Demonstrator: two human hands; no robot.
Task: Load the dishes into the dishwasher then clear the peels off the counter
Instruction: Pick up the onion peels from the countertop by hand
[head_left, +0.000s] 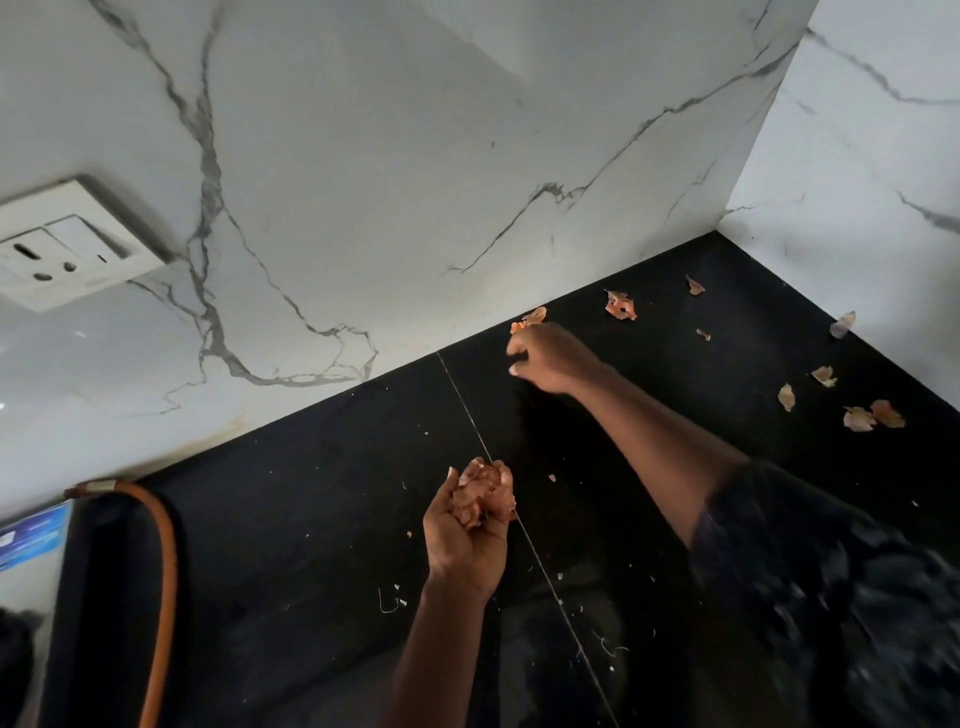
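Onion peels (620, 305) lay scattered over the black bench (291, 499), most of them toward the far right corner where the marble walls (363, 156) met. The left hand (467, 530) was cupped palm-up over the bench, fingers curled round a wad of gathered peels (480, 493), seemingly serving as a carrier so the other stayed free to pick. The right hand (545, 358) reached to the back edge, fingers pinched together beside a peel at the wall (530, 318) (whether it had gripped that piece I cannot tell). No dishes or dishwasher showed, so the peel-clearing step looked under way.
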